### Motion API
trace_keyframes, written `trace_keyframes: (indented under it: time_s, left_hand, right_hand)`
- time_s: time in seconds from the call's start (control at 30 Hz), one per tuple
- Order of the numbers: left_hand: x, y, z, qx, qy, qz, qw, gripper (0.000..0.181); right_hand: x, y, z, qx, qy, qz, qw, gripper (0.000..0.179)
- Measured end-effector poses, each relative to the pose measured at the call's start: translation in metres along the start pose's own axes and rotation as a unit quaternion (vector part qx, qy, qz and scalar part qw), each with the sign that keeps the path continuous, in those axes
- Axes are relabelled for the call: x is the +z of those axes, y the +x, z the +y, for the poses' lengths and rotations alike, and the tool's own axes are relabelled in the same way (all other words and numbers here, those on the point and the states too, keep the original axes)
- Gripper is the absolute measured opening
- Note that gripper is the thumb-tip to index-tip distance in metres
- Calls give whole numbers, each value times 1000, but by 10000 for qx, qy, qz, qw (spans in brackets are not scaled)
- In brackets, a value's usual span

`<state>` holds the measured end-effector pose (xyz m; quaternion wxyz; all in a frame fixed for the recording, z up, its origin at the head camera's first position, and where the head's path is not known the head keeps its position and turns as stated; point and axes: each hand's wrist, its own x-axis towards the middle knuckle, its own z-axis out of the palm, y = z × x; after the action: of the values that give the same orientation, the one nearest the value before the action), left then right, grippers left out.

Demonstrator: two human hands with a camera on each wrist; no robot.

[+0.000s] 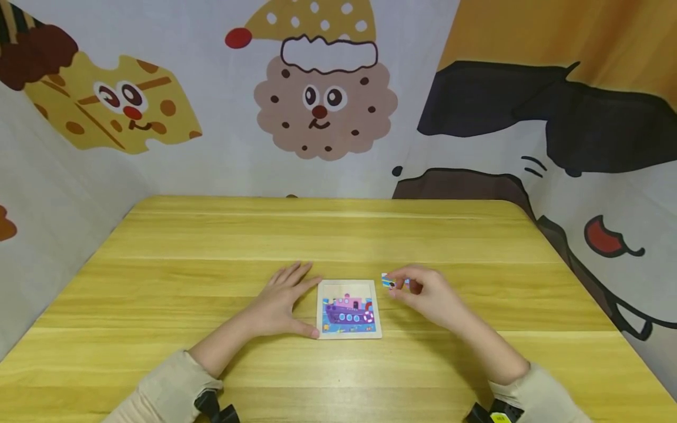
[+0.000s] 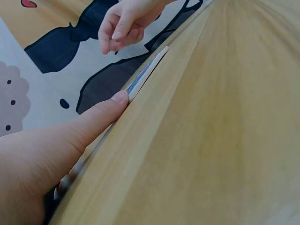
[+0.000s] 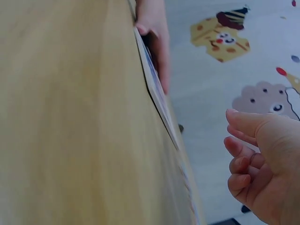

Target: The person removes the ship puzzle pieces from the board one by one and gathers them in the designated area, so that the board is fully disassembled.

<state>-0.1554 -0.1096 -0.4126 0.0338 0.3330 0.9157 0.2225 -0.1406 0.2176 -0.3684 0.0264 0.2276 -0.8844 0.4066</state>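
A square jigsaw puzzle board (image 1: 349, 336) lies on the table, its pale frame holding a picture of a purple and pink ship on blue. Along the top inside the frame, a strip of bare pale wood shows. My left hand (image 1: 280, 302) rests at the board's left side with fingers spread, the thumb on the near left corner and a fingertip at the far left one. Right of the board, my right hand (image 1: 431, 294) hovers over loose puzzle pieces (image 1: 388, 281), thumb and forefinger apart. Nothing shows between its fingers in the right wrist view, and the hand partly covers the pieces.
The wooden table (image 1: 338, 382) reaches back to a pale cloth (image 1: 211, 170) printed with cartoon food faces. Beige sleeves (image 1: 169, 382) cover both forearms, with black devices (image 1: 217, 408) at the wrists.
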Motion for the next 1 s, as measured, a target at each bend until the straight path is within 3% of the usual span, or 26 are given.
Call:
trace_keyframes:
  time_s: [0.2,0.73,1.0]
  left_hand:
    - [0,0,0,-1,-13,1,10000,110]
    - [2,1,-1,-61,-16,16,10000,110]
    - [3,1,-3,10,16,49,10000,110]
  right_hand:
    - [18,4,-6,-209,-18,-378,9991,24]
    - [53,21,-28,-289,11,-1177,9926,27]
    - [68,30,-31,-399,-507,-1360,9886,27]
